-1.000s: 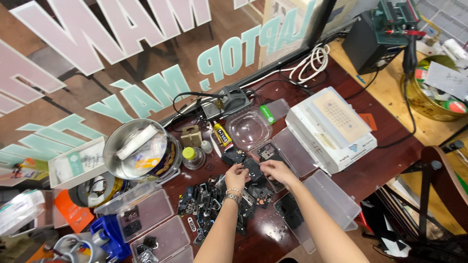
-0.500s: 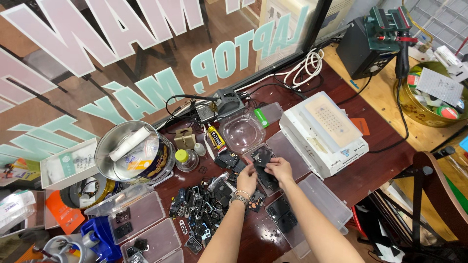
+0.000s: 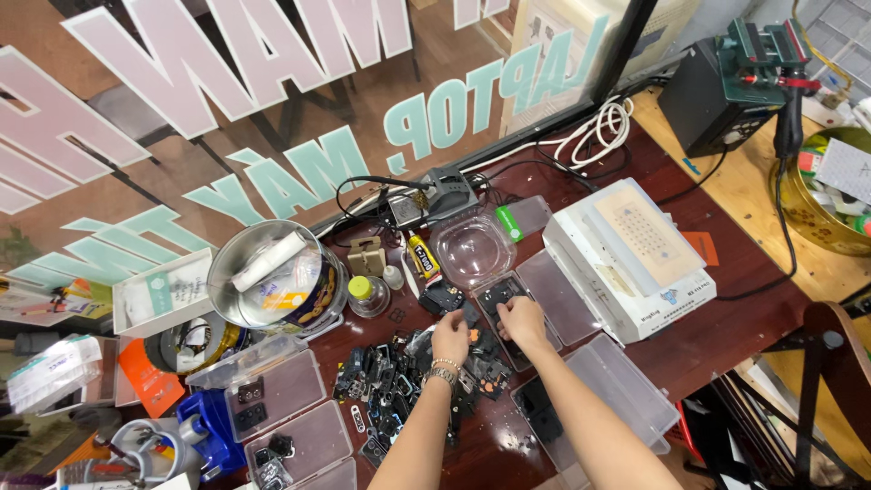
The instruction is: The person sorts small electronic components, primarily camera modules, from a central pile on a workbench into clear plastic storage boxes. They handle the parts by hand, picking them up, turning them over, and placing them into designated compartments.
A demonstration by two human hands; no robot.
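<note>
Here, both hands are working over a dark red table [image 3: 744, 345], at the far edge of a heap of small black parts [image 3: 399, 381] that is spreading toward the person's left. The left hand [image 3: 451, 338], with a bracelet [image 3: 442, 370] at its wrist, is resting fingers-down on the heap, its fingers curled loosely; whether it is pinching a part is too small to tell. The right hand [image 3: 523, 319] is lying just beside it, touching the near end of a clear tray [image 3: 504, 313] that is holding dark pieces, and its fingertips are bent down onto the tray's contents, though any grip is hidden under the fingers. The tray's long axis is running from the person's near right toward the far left, so it is lying straight ahead of the right hand, which is plainly the nearer one; the left would be crossing over to reach it. Both forearms are coming in from the lower edge and converging, wrists slightly flexed, palms down. Beyond the hands, a clear round bowl [image 3: 472, 247] and a white flat machine [image 3: 635, 259] are sitting apart from them.
</note>
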